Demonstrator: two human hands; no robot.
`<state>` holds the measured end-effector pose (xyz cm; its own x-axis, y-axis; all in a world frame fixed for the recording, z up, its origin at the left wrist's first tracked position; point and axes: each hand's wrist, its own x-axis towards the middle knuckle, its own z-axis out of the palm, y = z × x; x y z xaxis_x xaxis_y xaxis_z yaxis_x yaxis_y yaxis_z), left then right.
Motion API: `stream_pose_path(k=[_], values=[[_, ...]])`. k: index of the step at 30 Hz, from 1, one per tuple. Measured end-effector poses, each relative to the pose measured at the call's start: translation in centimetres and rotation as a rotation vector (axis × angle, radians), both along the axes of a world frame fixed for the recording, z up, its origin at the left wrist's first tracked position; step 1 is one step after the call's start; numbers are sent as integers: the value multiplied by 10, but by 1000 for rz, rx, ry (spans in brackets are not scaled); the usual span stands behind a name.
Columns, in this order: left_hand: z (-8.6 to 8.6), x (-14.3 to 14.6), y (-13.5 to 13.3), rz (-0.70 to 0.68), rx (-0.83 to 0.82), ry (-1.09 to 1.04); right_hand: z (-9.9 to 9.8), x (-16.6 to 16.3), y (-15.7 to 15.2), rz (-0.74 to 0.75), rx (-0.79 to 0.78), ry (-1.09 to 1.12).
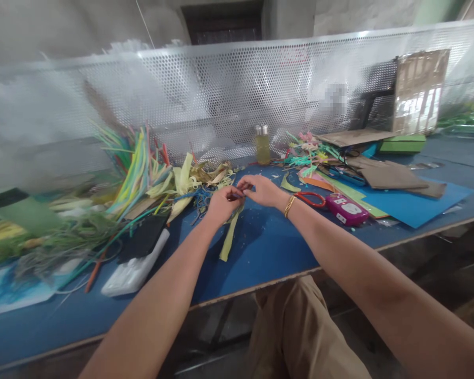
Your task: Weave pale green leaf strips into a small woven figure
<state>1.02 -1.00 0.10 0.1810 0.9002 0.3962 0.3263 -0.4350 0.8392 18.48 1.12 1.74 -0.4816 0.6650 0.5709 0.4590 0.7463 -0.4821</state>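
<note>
worktop (260, 252): blue, its front edge nearest, under the hands.
strip (229, 239): pale yellow-green, hanging from the hands onto the worktop; it looks light, limp and easily torn, so best held near its top end.
left hand (221, 204): fingertips pinched on the strip's top.
right hand (262, 190): fingertips pinched at the same end, touching the left hand.
scissors (312, 199): red-handled, just right of the right hand.
pile of coloured strips (142, 168): left of the hands and beyond.
bottle (262, 145): upright, beyond the hands.

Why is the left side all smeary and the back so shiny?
Head view: the left edge is blurred and stretched, smearing the colored strips; light glares white off the perforated screen; the left hand and right hand at center look sharper.
</note>
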Motion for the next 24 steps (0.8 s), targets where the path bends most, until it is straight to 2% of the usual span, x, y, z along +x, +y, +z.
stream_pose_path(k=[6, 15, 20, 24], values=[[-4, 2, 4, 32, 135, 64, -2, -1, -2, -118, -29, -86], [-4, 2, -2, 176, 264, 174, -7, -5, 3, -145, -104, -75], [-4, 2, 0, 244, 296, 164, -6, -5, 1, -144, -135, -31], [-5, 0, 3, 261, 243, 102, -4, -6, -2, -156, -124, -4]])
